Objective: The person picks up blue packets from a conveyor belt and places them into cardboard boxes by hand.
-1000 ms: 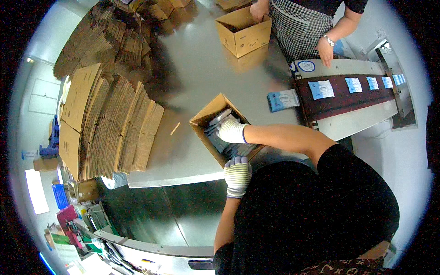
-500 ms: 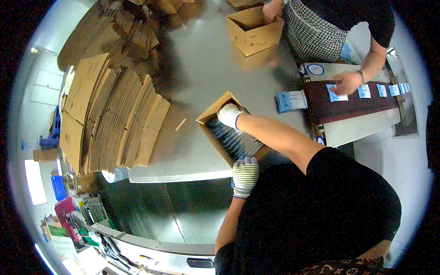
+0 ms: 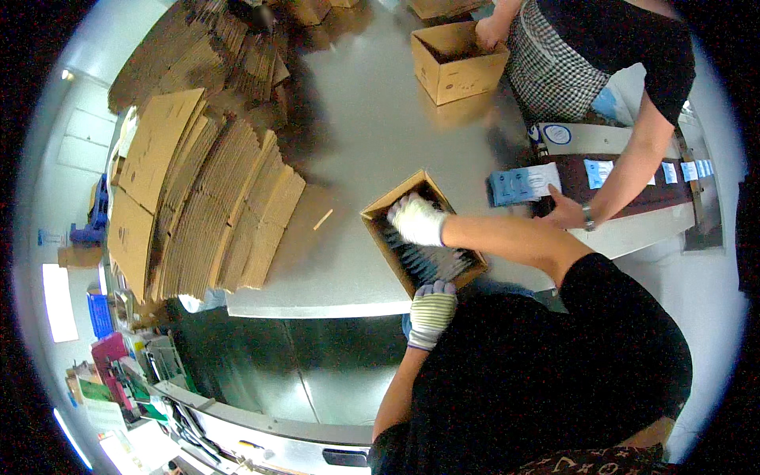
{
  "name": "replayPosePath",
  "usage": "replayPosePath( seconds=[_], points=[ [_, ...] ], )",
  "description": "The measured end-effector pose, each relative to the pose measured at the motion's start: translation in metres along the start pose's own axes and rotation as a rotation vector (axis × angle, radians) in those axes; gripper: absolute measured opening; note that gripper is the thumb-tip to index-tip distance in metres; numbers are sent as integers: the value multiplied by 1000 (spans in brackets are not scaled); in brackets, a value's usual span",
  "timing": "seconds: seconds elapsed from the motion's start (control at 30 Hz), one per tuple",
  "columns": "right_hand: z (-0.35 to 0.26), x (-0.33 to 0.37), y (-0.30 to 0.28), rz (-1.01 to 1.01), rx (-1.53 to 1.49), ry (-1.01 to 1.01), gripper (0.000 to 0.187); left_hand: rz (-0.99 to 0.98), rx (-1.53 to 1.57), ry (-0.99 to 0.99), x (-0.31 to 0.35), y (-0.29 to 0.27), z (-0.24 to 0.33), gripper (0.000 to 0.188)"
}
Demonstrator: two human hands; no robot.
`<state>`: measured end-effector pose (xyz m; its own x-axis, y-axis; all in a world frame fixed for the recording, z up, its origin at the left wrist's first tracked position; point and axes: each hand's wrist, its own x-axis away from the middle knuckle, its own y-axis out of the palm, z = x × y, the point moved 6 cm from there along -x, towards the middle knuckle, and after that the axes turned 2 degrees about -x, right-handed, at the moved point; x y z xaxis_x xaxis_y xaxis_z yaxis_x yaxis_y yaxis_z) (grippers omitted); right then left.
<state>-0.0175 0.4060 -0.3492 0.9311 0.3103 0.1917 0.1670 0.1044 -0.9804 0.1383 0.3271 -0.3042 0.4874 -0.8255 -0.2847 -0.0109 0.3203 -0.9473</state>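
Right hand: my right hand, gloved, is down inside the open carton, over the packets; the fingers are partly hidden, so I cannot tell whether they grip anything.
Left hand: my left hand, gloved, has its fingers at the carton's near edge; the thumb is out of sight and I cannot tell how firm the hold is.
Carton: set at an angle on the metal table, close to its near edge; packets lie in a row inside.
Right of carton: blue-and-white packs on the table; a co-worker's hand at their right end; dark red belt beyond, carrying more.
Far side: second carton, the co-worker's other hand at its rim.
Left of carton: thin strip; stacked flat cardboard.
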Motion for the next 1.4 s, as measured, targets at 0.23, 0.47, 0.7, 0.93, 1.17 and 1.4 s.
replayPosePath(
  seconds=[0.23, 0.47, 0.7, 0.93, 1.17, 1.4],
  points=[
    [-31, 143, -71, -74, -557, -253, 59, -282, -74, -93, 5, -2, -44, 34],
    [-43, 154, -37, -73, -377, -345, 18, -59, 13, -264, -26, -150, -81, 37],
    [132, -75, -134, 470, -336, 153, 38, 221, -621, -574, -33, -316, -198, 51],
    [39, -50, -273, 513, -608, -342, 32, 192, -982, -1022, 14, -413, -225, 45],
    [20, 113, -18, -102, -689, -380, 53, 234, -782, -927, 2, -423, -198, 37],
    [74, 158, -37, -191, -689, -197, 56, 408, -979, -249, -78, -410, -89, 21]
  ],
)
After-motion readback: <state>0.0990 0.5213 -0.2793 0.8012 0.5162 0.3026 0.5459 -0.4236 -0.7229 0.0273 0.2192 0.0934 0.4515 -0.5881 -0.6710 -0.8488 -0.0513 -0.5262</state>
